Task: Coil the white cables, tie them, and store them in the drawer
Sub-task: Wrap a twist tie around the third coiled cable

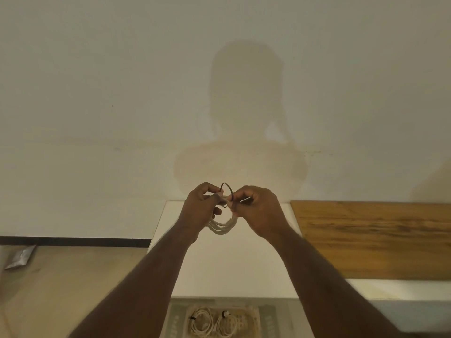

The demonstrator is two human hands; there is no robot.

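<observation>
A coiled white cable (222, 226) hangs in the air above the white cabinet top (234, 264). My left hand (201, 206) grips the top of the coil. My right hand (258, 207) pinches a thin dark tie (228, 189) that loops over the top of the coil between both hands. Below, at the bottom edge, an open drawer (266, 320) holds two coiled white cables (200, 322), each bound with a dark tie.
A wooden board (375, 237) lies on the surface to the right of the white top. A plain wall fills the background. On the floor at the left lies a silvery wrapper (20, 257) near a dark baseboard.
</observation>
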